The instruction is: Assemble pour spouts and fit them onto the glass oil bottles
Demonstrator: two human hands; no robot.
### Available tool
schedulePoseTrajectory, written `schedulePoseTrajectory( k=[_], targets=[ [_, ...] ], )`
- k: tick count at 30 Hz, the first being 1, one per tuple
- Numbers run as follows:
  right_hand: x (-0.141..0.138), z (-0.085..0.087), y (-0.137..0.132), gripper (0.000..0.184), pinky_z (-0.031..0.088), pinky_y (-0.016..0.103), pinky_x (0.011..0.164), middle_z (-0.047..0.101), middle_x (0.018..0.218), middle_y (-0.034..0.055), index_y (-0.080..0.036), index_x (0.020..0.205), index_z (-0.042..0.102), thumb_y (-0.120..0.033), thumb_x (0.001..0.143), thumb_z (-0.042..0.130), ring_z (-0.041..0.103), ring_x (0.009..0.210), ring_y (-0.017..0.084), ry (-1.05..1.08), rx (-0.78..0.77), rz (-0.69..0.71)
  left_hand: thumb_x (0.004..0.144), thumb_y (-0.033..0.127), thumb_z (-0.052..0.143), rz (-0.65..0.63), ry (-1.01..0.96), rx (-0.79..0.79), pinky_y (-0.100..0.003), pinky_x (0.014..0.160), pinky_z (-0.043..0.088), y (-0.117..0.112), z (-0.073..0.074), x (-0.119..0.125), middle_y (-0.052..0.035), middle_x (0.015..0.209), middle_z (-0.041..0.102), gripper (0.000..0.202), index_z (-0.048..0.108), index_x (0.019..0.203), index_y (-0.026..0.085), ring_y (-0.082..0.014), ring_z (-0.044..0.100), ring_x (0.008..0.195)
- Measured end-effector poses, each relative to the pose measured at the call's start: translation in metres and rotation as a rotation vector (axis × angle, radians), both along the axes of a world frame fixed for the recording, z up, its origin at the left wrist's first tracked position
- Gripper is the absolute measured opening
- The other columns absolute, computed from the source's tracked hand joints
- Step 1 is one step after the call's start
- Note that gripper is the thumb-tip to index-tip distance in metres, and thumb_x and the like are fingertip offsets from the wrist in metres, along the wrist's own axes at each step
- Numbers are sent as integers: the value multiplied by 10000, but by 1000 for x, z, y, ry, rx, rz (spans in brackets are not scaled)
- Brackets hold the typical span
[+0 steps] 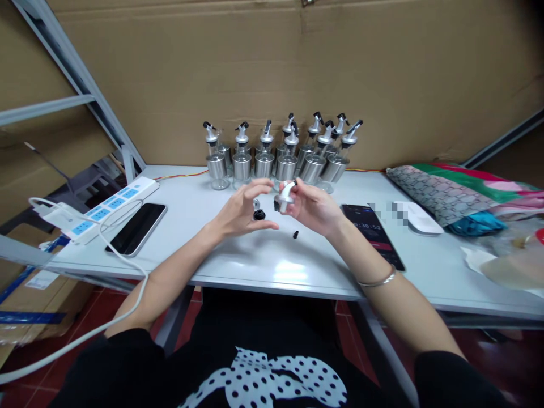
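Note:
My right hand [317,207] grips a silver pour spout [285,198] with a black tip and a black lower part, held above the white table [250,258]. My left hand [238,211] is beside it, thumb and fingers spread in a C shape with nothing gripped. A round black part [259,215] and a small clear piece [256,203] show between the left thumb and fingers, apparently on the tabletop. Below the right hand lies a small black plug [296,234]. Several glass and steel oil bottles [264,164] with similar spouts stand upright behind my hands.
On the left are a power strip [114,207], a white cable [142,283] and a phone [138,229]. To the right lie a phone showing a timer [374,235], a white rounded object [419,218] and a patterned bag [442,190]. Cardboard [255,68] walls the back.

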State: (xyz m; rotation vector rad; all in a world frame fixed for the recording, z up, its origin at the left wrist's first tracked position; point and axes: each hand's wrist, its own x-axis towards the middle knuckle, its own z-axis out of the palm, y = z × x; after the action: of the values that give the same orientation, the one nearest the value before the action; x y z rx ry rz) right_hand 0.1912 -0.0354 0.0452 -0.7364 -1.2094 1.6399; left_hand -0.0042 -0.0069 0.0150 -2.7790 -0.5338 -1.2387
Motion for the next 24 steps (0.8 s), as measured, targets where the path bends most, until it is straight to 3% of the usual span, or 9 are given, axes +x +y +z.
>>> schedulePoseTrajectory(
  k=[2, 7, 11, 19, 24],
  targets=[
    [2, 3, 2, 300, 391, 250, 524, 559, 688, -4, -207, 705, 581, -476, 837, 560, 422, 508, 91, 51, -35, -59, 749, 562, 626, 32, 30, -68, -395, 878, 450, 0, 5, -3, -161, 1204, 508, 659, 341, 1209, 186, -252, 508, 1110],
    [4, -4, 10, 302, 354, 231, 485, 565, 707, -7, -195, 645, 545, -445, 790, 634, 425, 521, 86, 96, -95, -138, 789, 226, 523, 261, 407, -210, -429, 961, 395, -5, 7, -4, -137, 1222, 479, 327, 485, 1106, 157, -273, 445, 1139],
    [2, -15, 15, 297, 372, 239, 497, 568, 694, -4, -184, 651, 547, -432, 752, 674, 470, 557, 99, 61, -166, -220, 824, 166, 450, 316, 540, -215, -428, 944, 392, -5, 0, -2, -129, 1232, 494, 299, 536, 1110, 150, -283, 423, 1161],
    [6, -16, 16, 287, 461, 303, 688, 557, 661, -25, -192, 655, 531, -432, 758, 650, 547, 641, 130, 30, -241, -175, 869, 132, 438, 297, 581, -200, -378, 853, 349, 0, -3, -3, -95, 1136, 581, 214, 586, 1019, 171, -254, 469, 1106],
    [4, -18, 16, 254, 460, 318, 732, 583, 703, -20, -199, 686, 547, -423, 765, 636, 561, 716, 144, 26, -176, -165, 901, 191, 460, 309, 453, -209, -362, 827, 285, -4, 6, 0, -65, 1030, 641, 156, 546, 1029, 172, -228, 515, 1027]
  ],
)
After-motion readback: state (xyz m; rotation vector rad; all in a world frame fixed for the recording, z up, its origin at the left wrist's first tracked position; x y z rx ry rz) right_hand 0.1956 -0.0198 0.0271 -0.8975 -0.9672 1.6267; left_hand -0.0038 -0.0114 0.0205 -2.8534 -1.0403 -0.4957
